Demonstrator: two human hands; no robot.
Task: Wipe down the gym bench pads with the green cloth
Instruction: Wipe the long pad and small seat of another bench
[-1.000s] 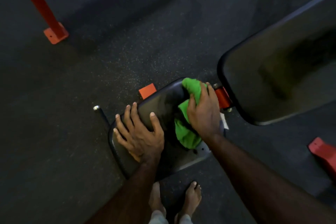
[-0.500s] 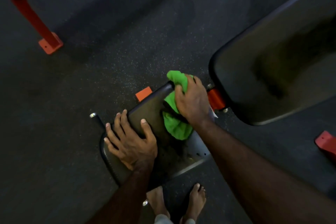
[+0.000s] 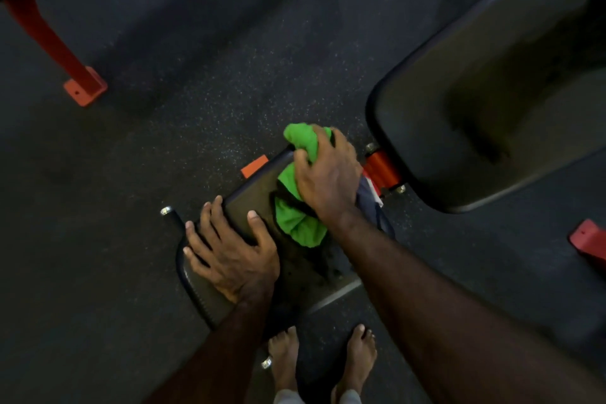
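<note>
Since prev frame: right hand (image 3: 326, 174) + green cloth (image 3: 300, 226) pushed further up the seat pad (image 3: 249, 203), cloth top now bunched over the pad's far edge; left hand (image 3: 229, 256) roughly same spot on the near-left side

Grip: R fingers curled over the wadded cloth, pinning it to the pad, thumb tucked into the folds. Loose tail of cloth hangs out below the palm, toward the wrist, lying on the pad. L hand flat-ish, fingers spread over the pad's left edge, thumb on top face; bracing, holds nothing

Handling (judgement): cloth soft, light, no stiffness, crumples under palm, so it needs downward pressure to drag w/o rolling up. Best hold = mid-wad under palm, as now; tail prob. trails and wipes little. Pad looks like smooth vinyl, firm, slick, so cloth should slide easily. Seat may be able to pivot, hence L hand steadying it

Beyond R fingertips: red frame bracket (image 3: 382, 170), then large back pad (image 3: 459, 128), not touched by cloth. Dark floor (image 3: 164, 141) w/ speckle, red frame foot (image 3: 85, 88) far left. Bare feet (image 3: 285, 361) below wrists
</note>
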